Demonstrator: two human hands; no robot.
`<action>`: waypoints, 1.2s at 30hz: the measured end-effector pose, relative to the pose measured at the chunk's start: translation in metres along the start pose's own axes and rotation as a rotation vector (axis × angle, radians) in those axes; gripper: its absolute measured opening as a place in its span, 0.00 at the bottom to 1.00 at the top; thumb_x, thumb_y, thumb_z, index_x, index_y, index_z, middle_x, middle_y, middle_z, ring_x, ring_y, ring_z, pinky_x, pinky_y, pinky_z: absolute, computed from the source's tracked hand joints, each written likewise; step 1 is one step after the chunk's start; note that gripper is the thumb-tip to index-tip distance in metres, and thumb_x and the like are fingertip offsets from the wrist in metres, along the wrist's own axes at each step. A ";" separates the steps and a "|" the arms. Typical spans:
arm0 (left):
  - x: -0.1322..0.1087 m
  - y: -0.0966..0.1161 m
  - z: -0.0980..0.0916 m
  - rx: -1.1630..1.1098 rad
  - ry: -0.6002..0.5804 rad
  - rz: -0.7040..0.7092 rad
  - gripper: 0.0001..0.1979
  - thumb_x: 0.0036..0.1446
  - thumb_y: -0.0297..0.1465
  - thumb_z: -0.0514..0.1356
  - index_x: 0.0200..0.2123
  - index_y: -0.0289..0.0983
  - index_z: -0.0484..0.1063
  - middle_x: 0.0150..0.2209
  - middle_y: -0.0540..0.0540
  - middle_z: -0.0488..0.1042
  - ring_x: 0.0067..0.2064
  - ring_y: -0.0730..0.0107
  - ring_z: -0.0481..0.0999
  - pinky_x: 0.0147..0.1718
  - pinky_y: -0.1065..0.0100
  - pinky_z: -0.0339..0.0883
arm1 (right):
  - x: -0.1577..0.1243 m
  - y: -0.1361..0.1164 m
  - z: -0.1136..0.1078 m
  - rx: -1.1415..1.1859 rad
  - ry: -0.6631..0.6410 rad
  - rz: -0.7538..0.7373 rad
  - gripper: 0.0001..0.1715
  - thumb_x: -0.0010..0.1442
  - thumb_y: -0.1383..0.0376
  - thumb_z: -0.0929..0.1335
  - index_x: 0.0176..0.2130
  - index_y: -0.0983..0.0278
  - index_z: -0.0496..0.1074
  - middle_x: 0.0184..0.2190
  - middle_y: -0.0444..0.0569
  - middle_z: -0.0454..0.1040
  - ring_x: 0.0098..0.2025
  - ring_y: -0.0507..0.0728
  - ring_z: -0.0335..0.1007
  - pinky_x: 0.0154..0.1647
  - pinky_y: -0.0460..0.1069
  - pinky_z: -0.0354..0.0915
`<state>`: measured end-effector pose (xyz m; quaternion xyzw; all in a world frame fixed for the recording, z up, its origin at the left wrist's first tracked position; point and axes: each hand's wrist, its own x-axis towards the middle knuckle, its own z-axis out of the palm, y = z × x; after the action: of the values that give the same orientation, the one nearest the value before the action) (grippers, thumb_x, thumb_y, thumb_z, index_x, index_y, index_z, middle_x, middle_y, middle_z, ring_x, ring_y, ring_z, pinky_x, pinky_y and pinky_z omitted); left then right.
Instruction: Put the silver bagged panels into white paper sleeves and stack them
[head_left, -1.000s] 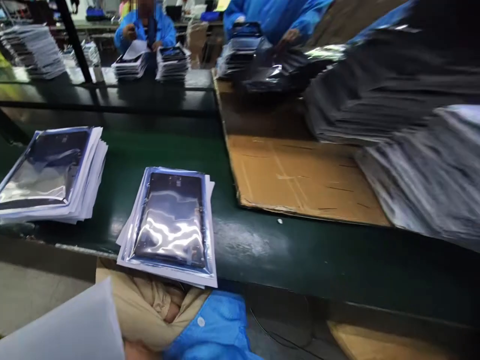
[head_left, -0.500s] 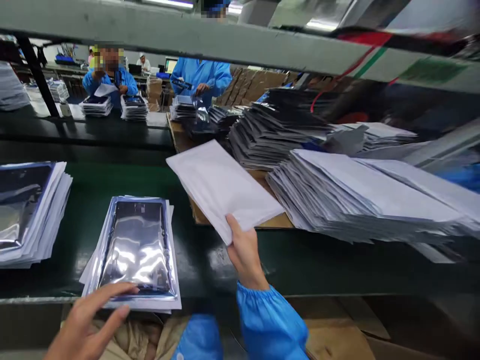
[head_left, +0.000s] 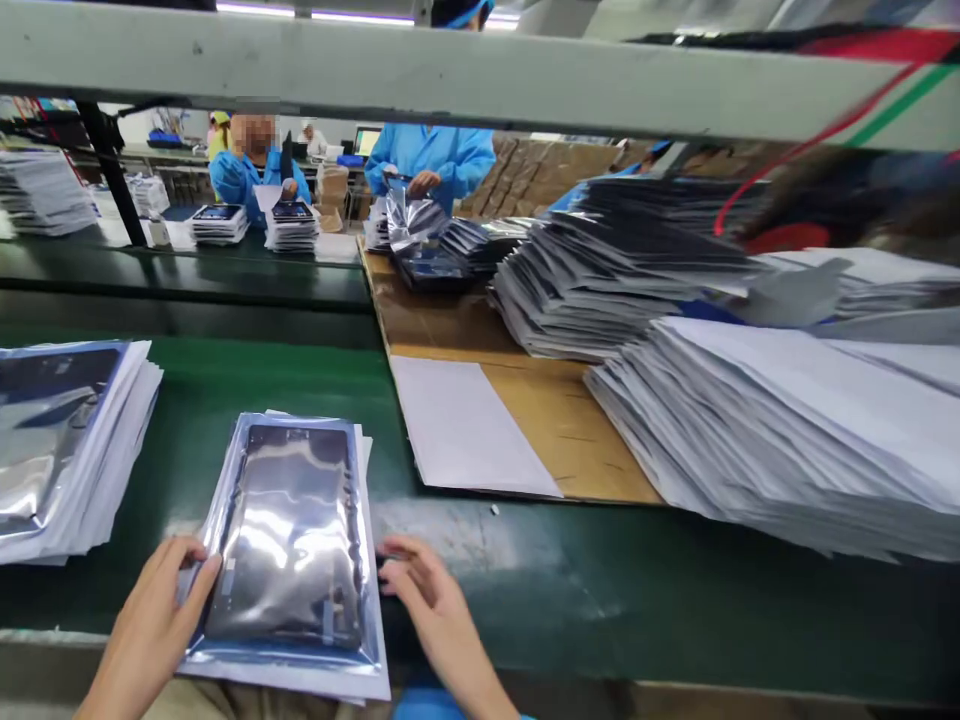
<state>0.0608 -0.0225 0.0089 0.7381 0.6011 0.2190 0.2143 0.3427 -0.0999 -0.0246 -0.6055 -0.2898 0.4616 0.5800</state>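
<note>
Where left fingers (head_left: 201, 592) touch, rectangular pouch (head_left: 292, 540), glossy, rippled

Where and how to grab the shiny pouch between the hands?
Probably the long side margins of the shiny pouch, from left and right: they look flat, the dark middle raised. The left hand is at one, the right hand near the other.

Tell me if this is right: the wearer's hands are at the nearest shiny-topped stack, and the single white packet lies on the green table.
Not quite: in the head view, the single white packet lies on brown cardboard. The left hand and right hand are indeed at the nearest shiny-topped stack.
</note>
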 end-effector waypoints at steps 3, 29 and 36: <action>0.006 0.006 0.004 -0.032 0.018 0.036 0.17 0.56 0.49 0.52 0.32 0.41 0.68 0.39 0.45 0.72 0.43 0.59 0.74 0.45 0.61 0.68 | -0.009 0.009 0.019 -0.238 -0.050 -0.068 0.18 0.57 0.53 0.66 0.41 0.63 0.70 0.28 0.46 0.73 0.30 0.55 0.69 0.34 0.50 0.66; -0.019 0.050 -0.005 -0.950 -0.222 -0.422 0.29 0.43 0.48 0.67 0.44 0.39 0.65 0.29 0.49 0.77 0.30 0.69 0.76 0.32 0.70 0.69 | -0.041 -0.012 0.022 0.082 0.005 0.051 0.26 0.48 0.46 0.72 0.36 0.64 0.76 0.32 0.51 0.79 0.38 0.61 0.73 0.42 0.51 0.67; 0.003 0.045 -0.015 -0.754 0.009 -0.353 0.22 0.42 0.50 0.66 0.29 0.38 0.67 0.20 0.53 0.72 0.20 0.75 0.67 0.19 0.75 0.59 | -0.065 -0.001 0.004 0.174 0.231 0.105 0.30 0.41 0.43 0.74 0.36 0.62 0.77 0.33 0.50 0.81 0.40 0.60 0.75 0.44 0.49 0.67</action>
<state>0.0878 -0.0275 0.0476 0.4925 0.5972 0.3866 0.5012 0.3133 -0.1560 -0.0083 -0.6163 -0.1480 0.4420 0.6347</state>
